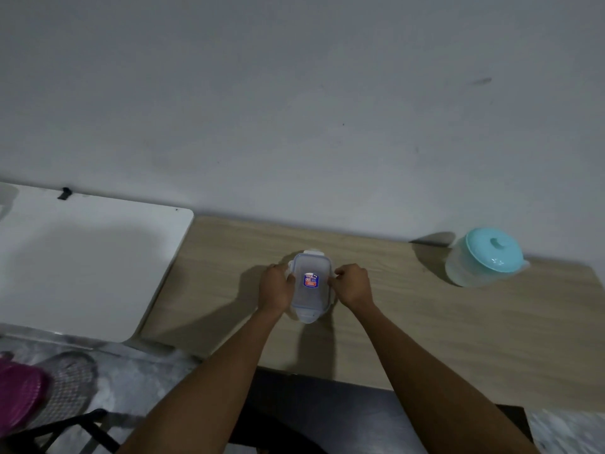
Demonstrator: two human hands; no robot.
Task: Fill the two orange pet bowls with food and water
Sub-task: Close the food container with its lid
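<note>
**Hands on the lidded container**

Forearms reach forward from the bottom edge over the wooden worktop (425, 322). Left hand (275, 287) wraps the left side of a small clear container (311, 286), fingers curled against its lid edge; right hand (353, 285) pinches at the right side, fingers bent tightly on what looks like a side clip. The container stands upright near the middle of the worktop with its blue-rimmed lid on and a red and blue label on top; what is inside cannot be told.

To the left, a white table (82, 257) butts against the worktop. Down at the lower left lies a magenta item (18, 394) beside a grey mesh one (70, 381).

Further off to the right, well apart from the hands, a translucent pitcher (481, 260) with a turquoise lid stands close to the grey wall (294, 93).
</note>
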